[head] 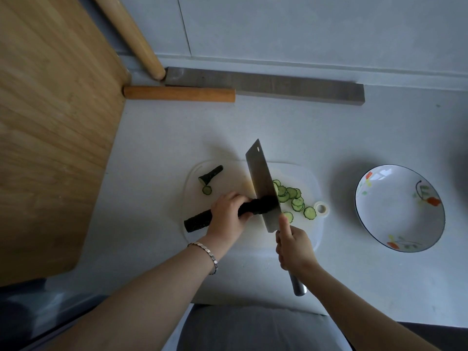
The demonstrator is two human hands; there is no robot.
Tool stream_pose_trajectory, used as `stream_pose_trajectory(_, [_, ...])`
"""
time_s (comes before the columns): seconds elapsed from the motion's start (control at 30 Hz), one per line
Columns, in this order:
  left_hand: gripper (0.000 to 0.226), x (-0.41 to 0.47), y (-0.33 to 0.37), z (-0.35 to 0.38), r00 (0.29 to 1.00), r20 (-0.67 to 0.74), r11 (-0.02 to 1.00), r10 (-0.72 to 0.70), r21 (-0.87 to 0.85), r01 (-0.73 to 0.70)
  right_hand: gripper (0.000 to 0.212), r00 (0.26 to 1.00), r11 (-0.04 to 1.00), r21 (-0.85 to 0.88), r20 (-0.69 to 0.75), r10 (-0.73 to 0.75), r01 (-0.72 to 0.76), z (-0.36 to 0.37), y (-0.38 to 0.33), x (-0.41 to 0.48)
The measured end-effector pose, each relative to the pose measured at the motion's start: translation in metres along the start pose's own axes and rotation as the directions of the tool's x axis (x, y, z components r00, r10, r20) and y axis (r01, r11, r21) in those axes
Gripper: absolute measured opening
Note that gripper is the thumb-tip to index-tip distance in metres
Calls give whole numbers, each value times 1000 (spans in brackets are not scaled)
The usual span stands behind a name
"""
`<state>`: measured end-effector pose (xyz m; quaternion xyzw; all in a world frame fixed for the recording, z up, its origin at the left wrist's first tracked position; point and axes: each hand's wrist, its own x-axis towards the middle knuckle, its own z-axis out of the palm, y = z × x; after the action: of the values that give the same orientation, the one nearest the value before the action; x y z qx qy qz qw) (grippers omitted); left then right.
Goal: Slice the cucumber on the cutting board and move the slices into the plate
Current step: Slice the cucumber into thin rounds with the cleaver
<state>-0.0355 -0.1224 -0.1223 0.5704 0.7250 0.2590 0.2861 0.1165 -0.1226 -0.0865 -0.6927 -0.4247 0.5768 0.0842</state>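
Note:
A dark green cucumber (198, 220) lies across the white cutting board (307, 238), its left end past the board's edge. My left hand (228, 214) grips its middle. My right hand (293, 247) holds the cleaver (262, 183) by the metal handle, and the blade stands on the cucumber's right end. Several thin cucumber slices (295, 198) lie to the right of the blade. A cut end piece (211, 173) and one slice (207, 190) rest at the board's far left. The flowered plate (400, 209) sits empty to the right of the board.
A large wooden board (50, 122) leans at the left. A rolling pin (131, 36) and a shorter wooden stick (179, 93) lie at the back, beside a long grey bar (266, 84) along the wall. The white counter edge runs just before my body.

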Motion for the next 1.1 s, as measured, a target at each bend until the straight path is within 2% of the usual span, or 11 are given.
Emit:
stream_pose_trajectory(0.1, [22,-1,1,0,1000,1,1000,-8,-7,8,56,999,994,103,9,36,-37,-7,-5,-6])
stream_pose_trajectory(0.23, [22,-1,0,1,999,-25,999,-25,-22,25,55,1000,995,98,11,-20,19,-16,-10,-15])
stream_pose_trajectory(0.57, [17,0,2,-1,999,-31,1000,-21,-17,21,55,992,987,-101,5,-126,126,-8,-8,-10])
stream_pose_trajectory(0.73, [17,-1,3,0,999,-43,1000,-15,-7,15,56,995,980,-176,-32,-98,91,3,-1,0])
stream_pose_trajectory(0.8, [18,-1,2,-1,999,-34,1000,-13,3,13,58,997,986,-149,-31,-76,70,5,-1,2])
stream_pose_trajectory(0.93, [18,-2,1,-1,1000,-27,1000,-5,8,5,57,1000,999,45,1,22,-22,4,-7,3])
stream_pose_trajectory(1.1, [18,-2,-1,0,999,-31,1000,22,4,-22,55,1000,996,91,19,6,-8,-6,-12,-11])
